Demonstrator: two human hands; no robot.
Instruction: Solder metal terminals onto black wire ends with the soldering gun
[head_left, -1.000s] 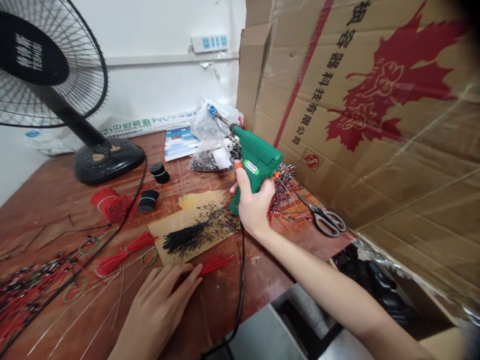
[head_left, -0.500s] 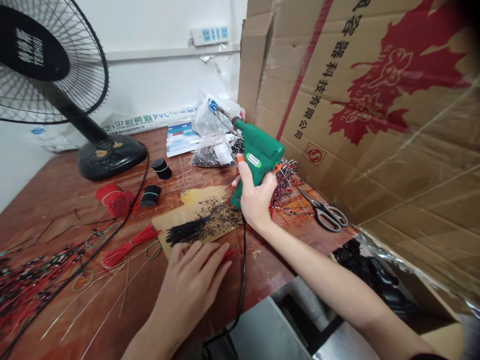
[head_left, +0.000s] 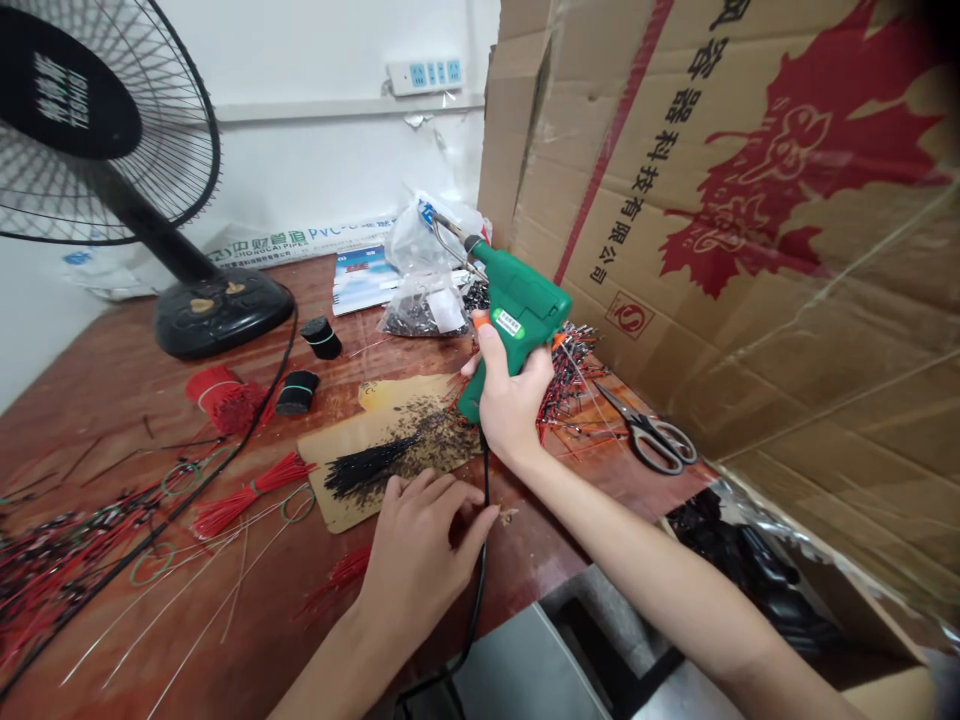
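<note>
Over the tabletop point(head_left: 551, 525), right hand point(head_left: 514, 408) clamps the green soldering gun point(head_left: 523, 295), tip raised; left hand point(head_left: 420, 545) curls its fingers near the cord point(head_left: 476, 605), grip unclear. Red-and-black pieces point(head_left: 556, 390) pile beyond, seemingly done; black strands point(head_left: 366, 467) on the card point(head_left: 337, 514) and red bundle point(head_left: 251, 495) look unworked.

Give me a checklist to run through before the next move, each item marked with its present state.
1. Right hand wrapped around the green soldering gun: ok.
2. Metal tip pointing away from the left hand: ok.
3. Black cord clear of the left fingertips: cannot tell; they overlap or nearly meet in this view.
4. Scissors apart from both hands: ok, lying on the table to the right.
5. Black strands lying on the brown board: ok.
6. Tip temperature: cannot tell.
</note>
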